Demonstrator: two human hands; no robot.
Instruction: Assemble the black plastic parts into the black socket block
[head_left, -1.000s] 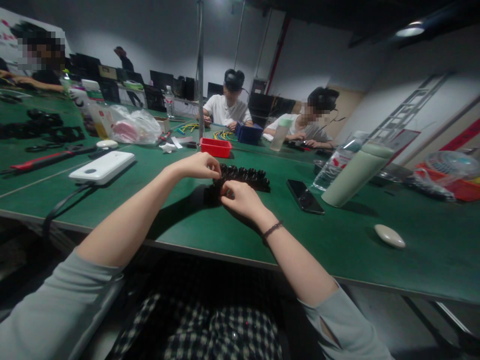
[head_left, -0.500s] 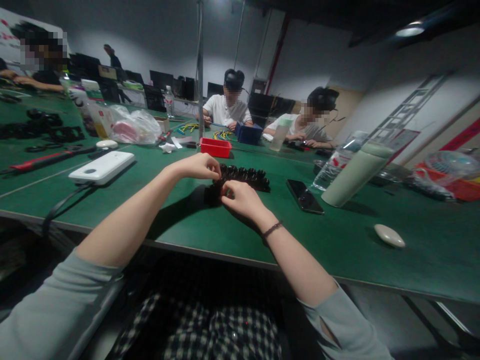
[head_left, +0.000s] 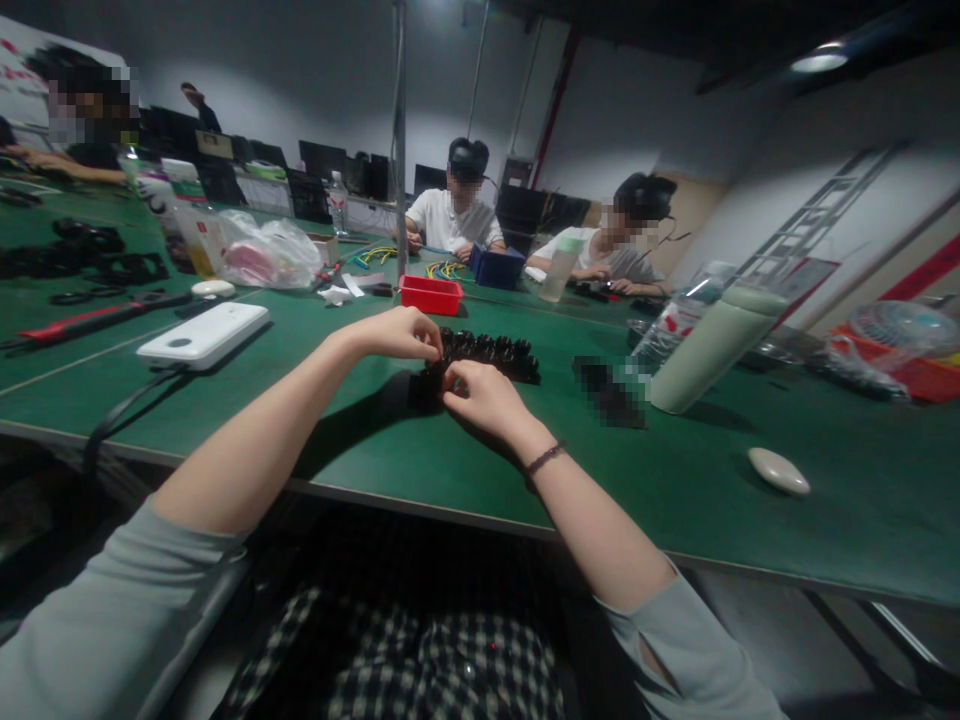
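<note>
A long black part with a row of rounded, shiny bumps (head_left: 491, 350) lies on the green table in front of me. What kind of part it is I cannot make out. My left hand (head_left: 405, 332) reaches over its left end from behind, fingers bent down and pinched onto it. From the near side my right hand (head_left: 480, 390) grips the same end, thumb and forefinger closed together. The fingertips meet the dark part, and any small piece between them is hidden. Its right half lies uncovered beside my right hand.
A white power bank (head_left: 204, 337) with a cable lies left. Behind the part stands a red bin (head_left: 431, 296). On the right are a phone (head_left: 609, 390), a green tumbler (head_left: 712, 350) and a pale oval object (head_left: 778, 471). Two co-workers in white (head_left: 454, 218) sit across the table.
Both my hands and the black part stay nearly still. In the background, a standing person has shifted slightly left.
</note>
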